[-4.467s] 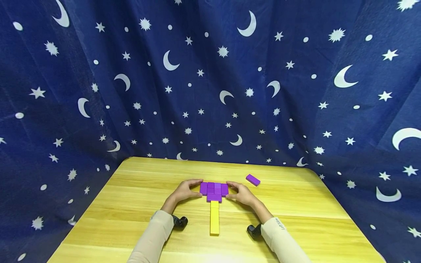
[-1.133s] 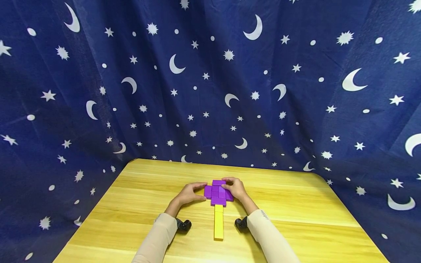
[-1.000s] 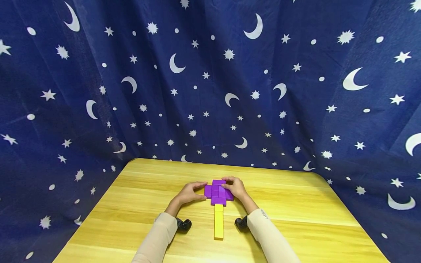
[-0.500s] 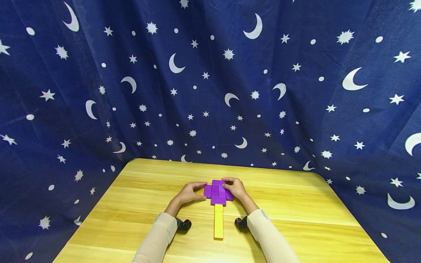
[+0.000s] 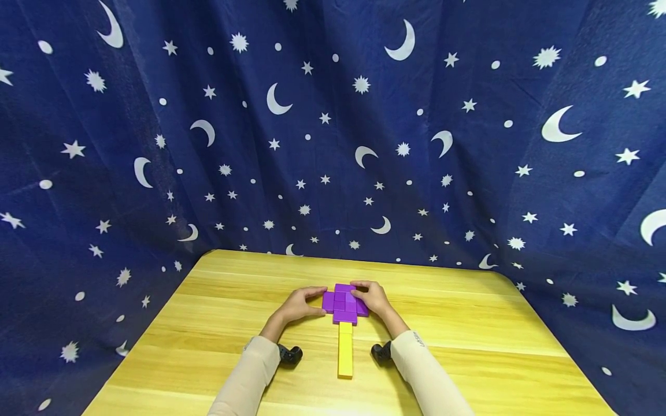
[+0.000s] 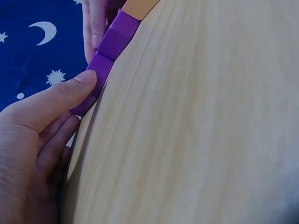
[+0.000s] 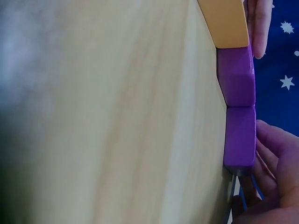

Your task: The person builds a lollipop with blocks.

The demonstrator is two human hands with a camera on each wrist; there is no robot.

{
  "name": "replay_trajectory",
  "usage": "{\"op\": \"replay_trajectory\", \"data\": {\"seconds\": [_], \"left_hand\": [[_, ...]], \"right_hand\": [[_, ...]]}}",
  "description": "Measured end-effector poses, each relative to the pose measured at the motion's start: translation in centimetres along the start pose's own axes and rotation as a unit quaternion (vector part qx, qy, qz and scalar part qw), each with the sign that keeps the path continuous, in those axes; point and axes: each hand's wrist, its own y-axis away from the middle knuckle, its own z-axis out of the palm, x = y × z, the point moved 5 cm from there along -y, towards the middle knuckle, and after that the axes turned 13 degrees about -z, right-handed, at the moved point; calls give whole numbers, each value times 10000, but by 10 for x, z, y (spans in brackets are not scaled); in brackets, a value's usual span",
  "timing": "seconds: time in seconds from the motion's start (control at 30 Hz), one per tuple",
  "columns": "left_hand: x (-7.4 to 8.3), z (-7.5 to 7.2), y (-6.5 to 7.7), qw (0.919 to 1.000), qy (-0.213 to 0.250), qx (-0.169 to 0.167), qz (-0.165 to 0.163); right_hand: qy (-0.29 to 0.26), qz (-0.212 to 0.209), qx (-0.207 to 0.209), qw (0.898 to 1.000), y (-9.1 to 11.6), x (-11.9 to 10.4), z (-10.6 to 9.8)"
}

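Several purple blocks lie flat and close together on the wooden table [image 5: 447, 346], forming a cross-like patch. A yellow strip of blocks [image 5: 346, 352] runs from its near side toward the person. My left hand [image 5: 296, 305] pinches the left purple block [image 5: 328, 302], its thumb [image 6: 86, 77] on the block's near side in the left wrist view. With its fingers and thumb, my right hand [image 5: 373, 297] holds the right end of the far purple block [image 5: 343, 288]. Part of the right purple block [image 5: 362, 309] is hidden beneath that hand.
Black wrist-worn devices [image 5: 289, 355] sit at both cuffs, close to the yellow strip on either side. A dark blue curtain [image 5: 333, 144] with moons and stars hangs along the table's far edge and sides.
The loose purple block from the back right now lies at the far end of the patch. My right hand has shifted from the right block to it. Over the last second, both hands stay still.
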Motion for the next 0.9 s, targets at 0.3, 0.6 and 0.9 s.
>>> {"op": "replay_trajectory", "data": {"seconds": [0.3, 0.6, 0.9], "left_hand": [[-8, -10, -2, 9848, 1677, 314, -337], [-23, -63, 16, 8633, 4718, 891, -1555], [42, -137, 51, 8809, 3611, 2719, -1405]], "right_hand": [[-1045, 248, 90, 9942, 2, 0, -8], [-1246, 377, 466, 9904, -2, -16, -70], [-87, -737, 1481, 9862, 0, -61, -149]]}}
